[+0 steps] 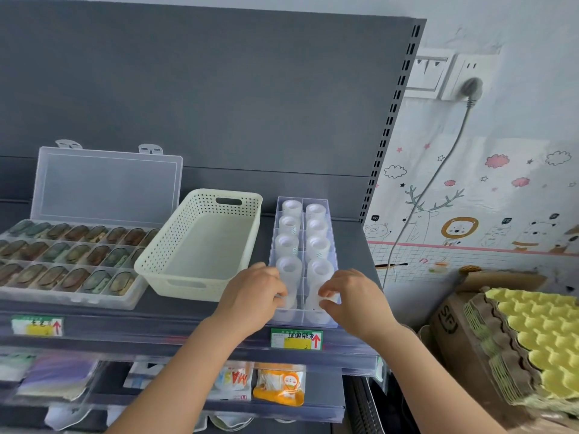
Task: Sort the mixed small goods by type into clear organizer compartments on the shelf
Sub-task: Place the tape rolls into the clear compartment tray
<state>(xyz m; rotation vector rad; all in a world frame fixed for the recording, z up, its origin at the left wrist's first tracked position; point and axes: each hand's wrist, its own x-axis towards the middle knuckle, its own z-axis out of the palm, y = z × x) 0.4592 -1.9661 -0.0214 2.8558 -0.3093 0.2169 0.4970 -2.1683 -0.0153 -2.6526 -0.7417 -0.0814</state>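
Two translucent tape rolls (329, 301), L hand (254, 296) pinching one, R hand (352, 297) other, clear organizer (301, 321) front cells.

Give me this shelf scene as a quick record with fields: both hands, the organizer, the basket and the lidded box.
left hand: grips a tape roll in the organizer's front left compartment
right hand: pinches a second tape roll in the front right compartment
clear organizer: two columns, other rolls standing behind
basket: cream, perforated, just left of the organizer
lidded box: far left, lid open, dark oval items in its compartments
shelf tag: green, red arrow, below the organizer
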